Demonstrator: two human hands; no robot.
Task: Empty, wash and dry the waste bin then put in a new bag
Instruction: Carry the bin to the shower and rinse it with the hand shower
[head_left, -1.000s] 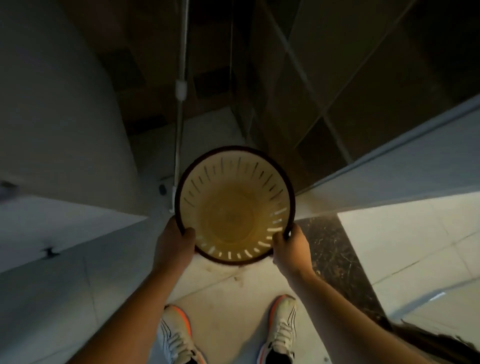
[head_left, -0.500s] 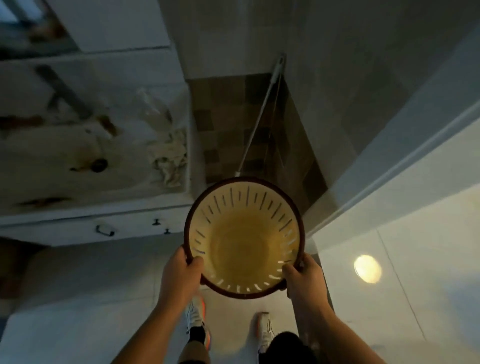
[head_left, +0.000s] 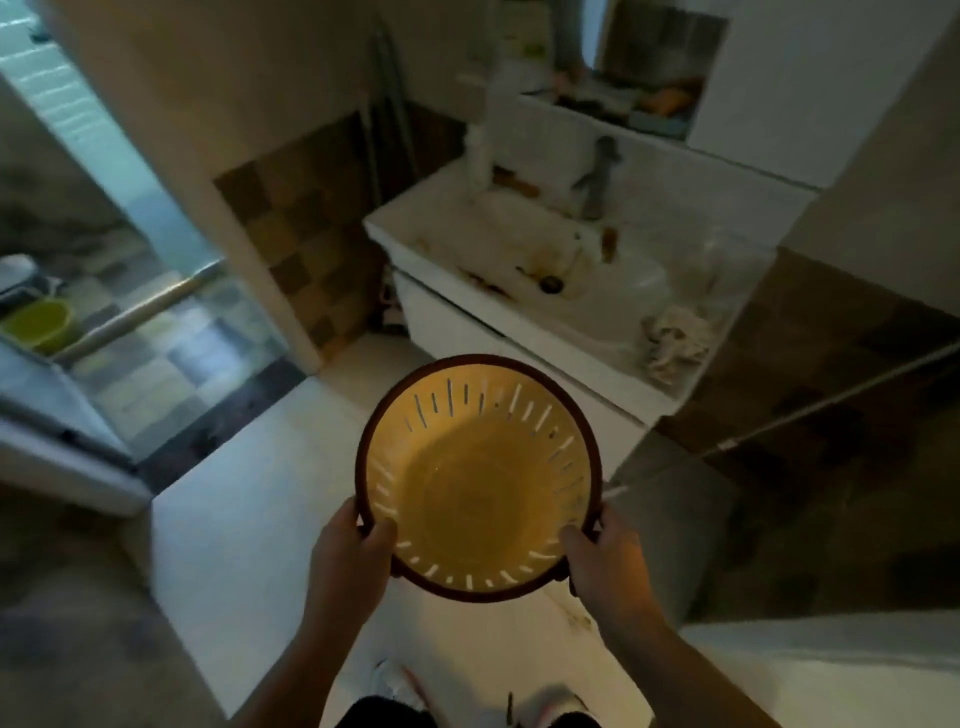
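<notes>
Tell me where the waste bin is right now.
Low centre of the head view: the waste bin is held at its rim by the left hand and right hand, before the sink.

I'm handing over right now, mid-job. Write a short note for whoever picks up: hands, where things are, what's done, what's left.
Left hand: gripping the near-left rim of the waste bin.
Right hand: gripping the near-right rim.
Bin: held upright in the air, mouth up, in front of the sink and its white cabinet.
Done: bin looks empty, no bag inside.
Left: wash it, dry it, fit a new bag. No new bag is visible here. A crumpled cloth lies on the sink's right edge.
</notes>
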